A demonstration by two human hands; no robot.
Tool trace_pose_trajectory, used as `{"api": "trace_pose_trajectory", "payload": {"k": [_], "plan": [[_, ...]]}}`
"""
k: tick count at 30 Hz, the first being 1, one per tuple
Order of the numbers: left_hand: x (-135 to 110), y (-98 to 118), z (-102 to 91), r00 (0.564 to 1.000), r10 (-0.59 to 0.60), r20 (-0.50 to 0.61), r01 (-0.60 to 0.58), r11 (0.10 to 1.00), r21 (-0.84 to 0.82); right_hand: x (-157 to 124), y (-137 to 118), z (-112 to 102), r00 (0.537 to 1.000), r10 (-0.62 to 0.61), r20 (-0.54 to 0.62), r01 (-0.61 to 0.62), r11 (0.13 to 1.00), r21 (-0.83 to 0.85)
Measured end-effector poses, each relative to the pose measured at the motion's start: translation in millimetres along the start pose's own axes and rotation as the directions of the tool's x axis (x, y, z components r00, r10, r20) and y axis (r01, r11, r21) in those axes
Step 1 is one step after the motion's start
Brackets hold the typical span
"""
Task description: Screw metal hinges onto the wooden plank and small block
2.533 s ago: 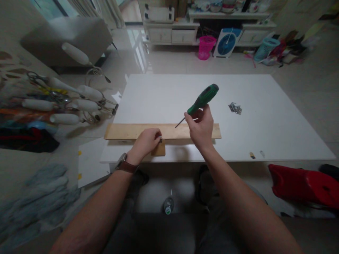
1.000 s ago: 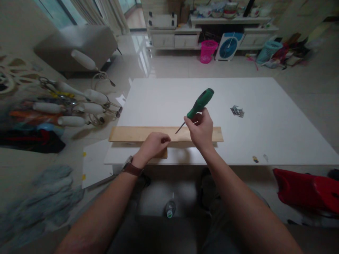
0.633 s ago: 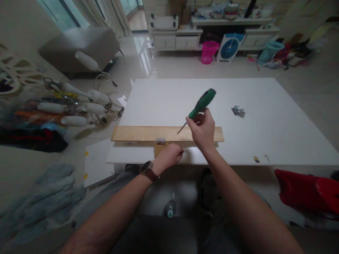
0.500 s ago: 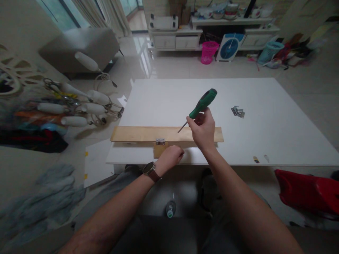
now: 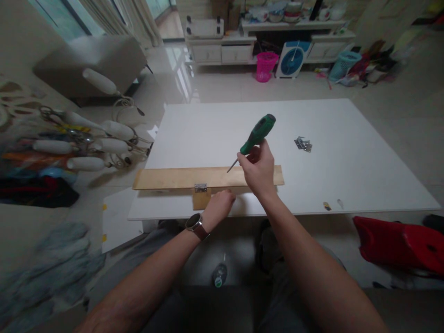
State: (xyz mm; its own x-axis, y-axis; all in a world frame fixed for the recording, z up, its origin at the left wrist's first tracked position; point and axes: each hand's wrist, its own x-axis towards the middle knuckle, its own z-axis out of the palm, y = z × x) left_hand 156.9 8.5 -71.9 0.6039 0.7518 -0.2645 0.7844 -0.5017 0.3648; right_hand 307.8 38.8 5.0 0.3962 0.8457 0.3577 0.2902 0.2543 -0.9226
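Hinge (image 5: 200,188) sits at near table (image 5: 347,175) edge, joining small block (image 5: 201,200) to plank (image 5: 173,178). L hand (image 5: 219,207) curled just beside block; whether it pinches anything, can't tell. R hand (image 5: 258,170) grips green screwdriver (image 5: 257,133), tip off the plank, right of hinge. Prob. a pause in fastening: next move needs tip set onto hinge.

Green-and-black screwdriver (image 5: 257,134), pale tan wooden board (image 5: 173,177), white table (image 5: 347,162).

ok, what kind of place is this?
Probably a home living room: grey sofa, white drawer cabinet along the far wall, and a blue floor fan beside a pink basket.
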Motion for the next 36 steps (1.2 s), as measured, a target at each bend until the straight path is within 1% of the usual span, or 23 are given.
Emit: {"api": "trace_pose_trajectory", "payload": {"k": [4, 7, 9, 13, 17, 21, 24, 26, 29, 31, 33, 34, 36], "plan": [[-0.4, 2.6, -0.4, 1.0, -0.004, 0.012, 0.004, 1.0, 0.023, -1.1, -1.4, -2.5, 1.0, 0.008, 0.014, -0.008, 1.0, 0.001], [-2.2, 5.9, -4.4, 1.0, -0.018, 0.026, 0.017, 0.999, 0.051, -2.6, -2.0, -3.5, 1.0, 0.011, 0.024, -0.011, 1.0, -0.012], [-4.5, 8.9, -7.2, 0.999, -0.022, 0.027, 0.021, 0.999, 0.05, -3.1, 0.3, -2.8, 1.0, 0.015, 0.015, -0.016, 1.0, 0.011], [-12.6, 15.3, -12.4, 1.0, -0.007, 0.013, 0.007, 1.0, -0.014, -2.9, 9.5, 2.5, 0.999, 0.04, -0.003, -0.039, 0.993, 0.115], [-22.9, 21.0, -19.4, 1.0, 0.006, 0.002, -0.006, 0.996, -0.09, -5.1, 14.1, 11.8, 0.996, 0.084, -0.01, -0.081, 0.981, 0.174], [-31.2, 18.9, -28.0, 0.999, -0.025, -0.022, 0.022, 0.991, -0.133, -10.3, 14.2, 22.0, 0.991, 0.132, 0.031, -0.136, 0.967, 0.218], [-38.2, 6.9, -35.7, 0.995, -0.071, -0.072, 0.058, 0.985, -0.16, -13.6, 15.3, 28.9, 0.992, 0.115, 0.054, -0.124, 0.972, 0.201], [-44.2, -6.9, -43.2, 0.987, -0.113, -0.116, 0.09, 0.978, -0.187, -15.3, 15.8, 33.6, 0.994, 0.092, 0.059, -0.101, 0.977, 0.185], [-53.9, -35.6, -59.1, 0.963, -0.215, -0.163, 0.179, 0.961, -0.212, -17.9, 15.0, 41.8, 0.996, 0.067, 0.053, -0.076, 0.979, 0.189], [-59.3, -57.4, -70.1, 0.937, -0.3, -0.18, 0.262, 0.942, -0.207, -20.1, 14.0, 48.0, 0.998, 0.05, 0.049, -0.058, 0.98, 0.189], [-63.3, -77.3, -78.0, 0.898, -0.408, -0.164, 0.38, 0.908, -0.179, -22.7, 12.9, 54.1, 0.997, 0.029, 0.068, -0.04, 0.984, 0.176], [-64.7, -85.4, -80.2, 0.883, -0.45, -0.136, 0.428, 0.889, -0.164, -24.1, 12.2, 57.0, 0.996, 0.019, 0.086, -0.033, 0.985, 0.169], [-66.8, -96.1, -80.9, 0.871, -0.488, -0.048, 0.478, 0.867, -0.144, -26.6, 9.8, 62.4, 0.992, 0.005, 0.125, -0.025, 0.986, 0.164]]}}
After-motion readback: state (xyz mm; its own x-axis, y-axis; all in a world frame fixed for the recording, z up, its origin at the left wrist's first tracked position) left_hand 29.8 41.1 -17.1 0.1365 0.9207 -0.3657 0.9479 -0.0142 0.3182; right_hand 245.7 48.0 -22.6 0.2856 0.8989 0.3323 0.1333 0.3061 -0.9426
